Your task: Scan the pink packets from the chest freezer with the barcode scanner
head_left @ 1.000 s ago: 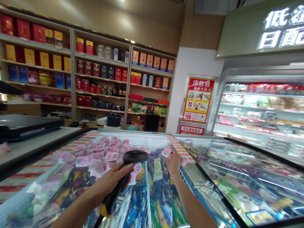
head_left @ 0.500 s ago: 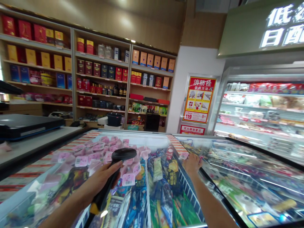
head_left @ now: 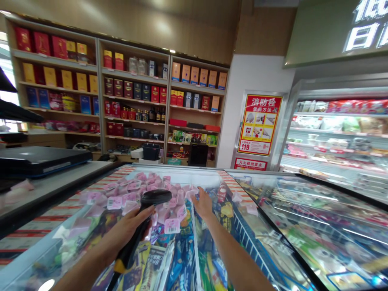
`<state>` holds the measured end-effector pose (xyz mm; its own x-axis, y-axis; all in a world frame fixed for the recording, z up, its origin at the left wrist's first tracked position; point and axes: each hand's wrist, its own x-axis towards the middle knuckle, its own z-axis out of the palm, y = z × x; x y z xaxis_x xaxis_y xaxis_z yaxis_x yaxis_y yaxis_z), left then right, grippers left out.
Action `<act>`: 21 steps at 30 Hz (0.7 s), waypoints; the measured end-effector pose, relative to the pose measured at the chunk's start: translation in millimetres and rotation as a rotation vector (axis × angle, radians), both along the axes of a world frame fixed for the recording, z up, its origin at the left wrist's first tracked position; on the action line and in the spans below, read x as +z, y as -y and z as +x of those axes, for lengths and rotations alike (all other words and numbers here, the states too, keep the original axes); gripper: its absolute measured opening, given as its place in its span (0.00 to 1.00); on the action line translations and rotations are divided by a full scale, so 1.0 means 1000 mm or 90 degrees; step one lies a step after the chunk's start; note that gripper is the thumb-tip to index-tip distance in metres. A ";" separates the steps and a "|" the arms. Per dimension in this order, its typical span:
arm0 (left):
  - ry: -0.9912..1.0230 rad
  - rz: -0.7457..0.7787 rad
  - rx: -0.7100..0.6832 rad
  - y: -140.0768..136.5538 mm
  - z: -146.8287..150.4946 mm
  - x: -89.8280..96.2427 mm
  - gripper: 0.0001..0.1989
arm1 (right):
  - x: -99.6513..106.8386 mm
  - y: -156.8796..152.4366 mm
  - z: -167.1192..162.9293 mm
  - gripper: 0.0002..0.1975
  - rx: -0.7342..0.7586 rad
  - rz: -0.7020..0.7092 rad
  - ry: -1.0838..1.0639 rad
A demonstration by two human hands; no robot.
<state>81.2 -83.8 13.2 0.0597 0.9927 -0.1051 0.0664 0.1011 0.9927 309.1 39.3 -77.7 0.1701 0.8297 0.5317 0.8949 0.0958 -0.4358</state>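
My left hand (head_left: 140,221) is wrapped round the grip of a black barcode scanner (head_left: 156,197) with a yellow band low on its handle. The scanner's head is over a heap of small pink tubs (head_left: 151,182) in a chest freezer. At the heap's right edge, my right hand (head_left: 203,204) reaches out with its fingers apart, the tips at a pink tub (head_left: 190,193). Whether they touch it I cannot tell. One barcode-labelled tub (head_left: 172,226) lies at the near edge of the heap. Two pink pieces, one a tub (head_left: 251,209), lie right of my right hand on the freezer's glass.
Blue ice-cream packets (head_left: 178,258) fill the freezer below the tubs, with a white wire divider (head_left: 195,250) beside them. Sliding glass (head_left: 327,226) covers the right side. A black flat device (head_left: 39,159) stands on the left counter. Shelves (head_left: 133,70) line the back wall.
My right hand has moved left, from the freezer's striped divider to the edge of the tub heap. A pink tub now lies where it was. The scanner stays in my left hand.
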 end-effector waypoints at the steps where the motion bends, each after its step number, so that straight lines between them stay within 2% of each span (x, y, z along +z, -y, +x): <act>1: 0.002 -0.002 0.005 0.002 -0.001 0.001 0.21 | -0.001 -0.005 -0.009 0.23 0.004 -0.014 -0.004; 5: 0.010 0.001 -0.015 0.003 -0.003 0.005 0.20 | -0.003 -0.015 -0.018 0.20 0.014 -0.017 -0.007; 8: 0.031 0.018 -0.027 -0.004 0.003 0.005 0.20 | -0.006 -0.013 -0.005 0.22 0.016 0.014 -0.037; 13: 0.041 0.050 -0.042 -0.024 0.021 0.001 0.19 | -0.009 -0.003 0.025 0.30 0.065 0.156 -0.195; 17: 0.036 0.062 -0.057 -0.034 0.039 -0.003 0.19 | -0.008 0.001 0.037 0.32 0.083 0.181 -0.239; 21: 0.012 0.063 -0.095 -0.031 0.051 -0.003 0.19 | -0.007 0.002 0.041 0.32 0.072 0.196 -0.247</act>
